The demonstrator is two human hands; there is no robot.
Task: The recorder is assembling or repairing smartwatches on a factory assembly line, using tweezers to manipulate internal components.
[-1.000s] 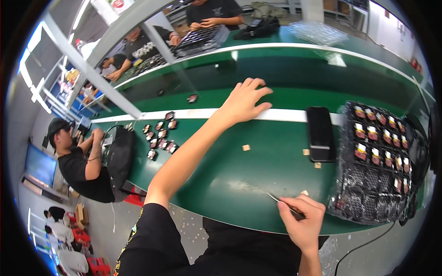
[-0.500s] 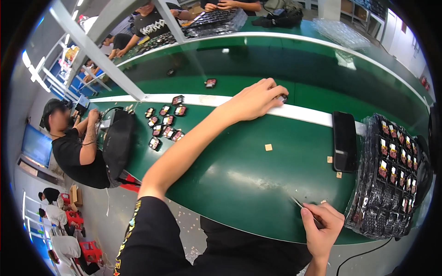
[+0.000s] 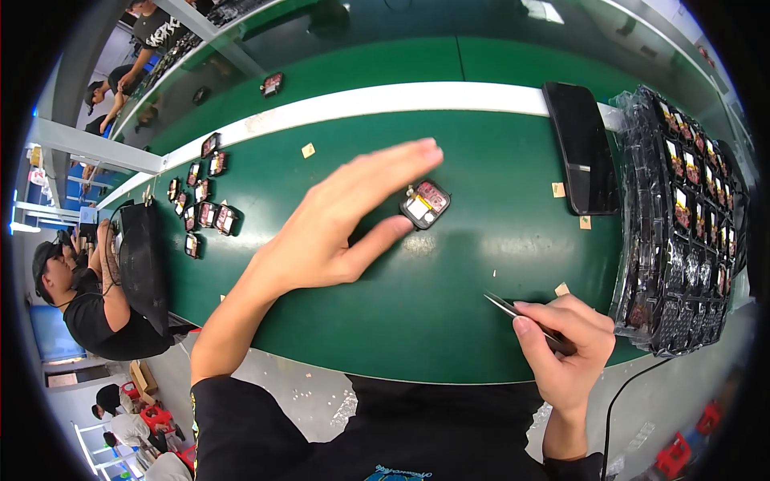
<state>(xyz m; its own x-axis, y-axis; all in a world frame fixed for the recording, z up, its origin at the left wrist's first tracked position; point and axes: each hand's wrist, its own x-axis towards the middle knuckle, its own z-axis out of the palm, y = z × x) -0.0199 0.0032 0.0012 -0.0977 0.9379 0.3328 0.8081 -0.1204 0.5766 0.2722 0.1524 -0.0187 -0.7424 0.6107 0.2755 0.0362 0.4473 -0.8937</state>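
A small black square electronic case (image 3: 426, 204), rounded at its corners, lies on the green table in front of me. Its exposed inside shows reddish parts and a white and yellow piece. My left hand (image 3: 321, 224) is beside it with fingers stretched out and thumb apart. The thumb tip is at the case's lower left edge; whether it touches I cannot tell. My right hand (image 3: 569, 341) grips metal tweezers (image 3: 503, 305), their points toward the table's middle. Several similar cases (image 3: 203, 215) lie in a loose group at the left.
Clear plastic trays (image 3: 674, 232) filled with similar pieces are stacked at the right, beside a black phone (image 3: 583, 148). Small tan squares (image 3: 559, 190) lie scattered. A white rail (image 3: 385, 99) borders a green belt, where one case (image 3: 272, 84) sits. A co-worker (image 3: 96, 297) sits at the left.
My left hand has come back from the white rail to the table's middle, and the case now lies there, released. My right hand still holds the tweezers. The view has shifted.
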